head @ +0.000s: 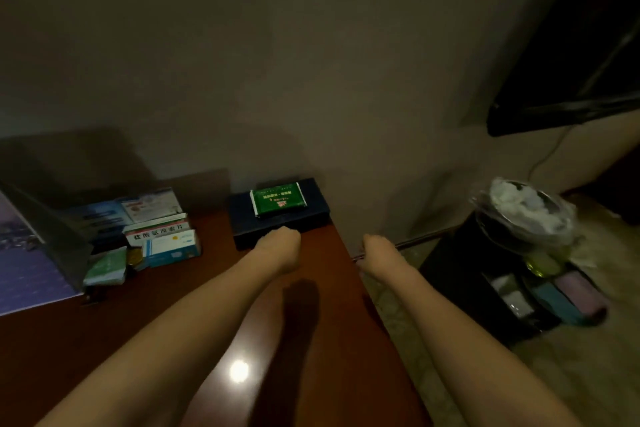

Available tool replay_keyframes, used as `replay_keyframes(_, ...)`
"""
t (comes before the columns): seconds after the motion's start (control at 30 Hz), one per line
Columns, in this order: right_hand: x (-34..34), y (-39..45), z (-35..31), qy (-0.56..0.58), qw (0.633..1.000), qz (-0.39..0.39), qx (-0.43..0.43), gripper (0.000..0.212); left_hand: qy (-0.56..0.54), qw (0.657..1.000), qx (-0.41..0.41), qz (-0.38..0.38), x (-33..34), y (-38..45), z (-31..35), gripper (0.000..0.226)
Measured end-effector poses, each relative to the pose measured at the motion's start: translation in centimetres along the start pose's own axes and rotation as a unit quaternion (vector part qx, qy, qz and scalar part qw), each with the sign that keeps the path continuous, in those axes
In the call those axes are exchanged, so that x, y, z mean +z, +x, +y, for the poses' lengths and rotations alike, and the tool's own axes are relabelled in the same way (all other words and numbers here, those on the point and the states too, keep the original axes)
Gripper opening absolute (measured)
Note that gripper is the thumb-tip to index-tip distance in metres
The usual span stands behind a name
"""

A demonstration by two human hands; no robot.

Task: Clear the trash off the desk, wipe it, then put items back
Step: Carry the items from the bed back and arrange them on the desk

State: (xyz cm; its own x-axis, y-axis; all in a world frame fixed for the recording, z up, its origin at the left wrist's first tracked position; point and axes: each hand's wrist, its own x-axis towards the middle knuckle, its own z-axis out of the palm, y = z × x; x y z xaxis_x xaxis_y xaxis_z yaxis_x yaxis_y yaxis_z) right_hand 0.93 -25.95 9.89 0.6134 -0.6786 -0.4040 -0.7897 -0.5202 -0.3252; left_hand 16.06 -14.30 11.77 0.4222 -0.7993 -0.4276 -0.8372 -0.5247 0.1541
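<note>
Hands reach the desk's far right corner: the left hand (281, 246) curls at the near edge of the dark box (279, 212), though a true grip I cannot tell, and the right hand (375, 251) hangs beyond the desk (311, 340) edge, fingers hidden. Judging by its rigid, matte shape, lift the box level from both ends, since the glossy green packet (279, 198) lies loose on top and the polished reddish wood looks slippery.

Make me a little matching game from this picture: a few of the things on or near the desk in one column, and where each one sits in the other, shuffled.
Things:
1. green packet
2. dark box
3. medicine boxes
4. trash bin

Places:
A. on the floor, right of the desk
B. at the desk's far right corner, by the wall
C. on top of the dark box
D. left part of the desk, beside a laptop

Pairs: 1-C, 2-B, 3-D, 4-A
</note>
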Motion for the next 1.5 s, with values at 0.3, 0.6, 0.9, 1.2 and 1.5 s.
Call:
replay_keyframes(0.3, 2.9, -17.8, 4.3, 0.048, 0.992, 0.052, 0.107, 0.011, 0.028, 0.986, 0.164, -0.015, 3.2, -7.7, 8.3, 0.021)
replay_keyframes(0.6, 6.2, -38.0, 14.6, 0.112, 0.933, 0.136, 0.315, 0.034, 0.088, 0.915, 0.384, -0.093, 8.8, -19.7, 25.1, 0.019)
replay_keyframes(0.9, 14.9, -66.8, 24.4, 0.202, 0.797, 0.233, 0.519, 0.037, 0.221, 0.77, 0.594, -0.068, 21.8, -41.7, 45.4, 0.032)
replay_keyframes(1.2, 29.8, -92.4, 23.4, 0.27, 0.596, 0.274, 0.705, 0.041, 0.289, 0.552, 0.77, -0.139, 39.6, -68.5, 54.0, 0.032)
replay_keyframes(1.5, 44.2, -104.4, 15.7, 0.389, 0.364, 0.271, 0.801, 0.041, 0.39, 0.363, 0.825, -0.186, 53.7, -86.7, 51.7, 0.035)
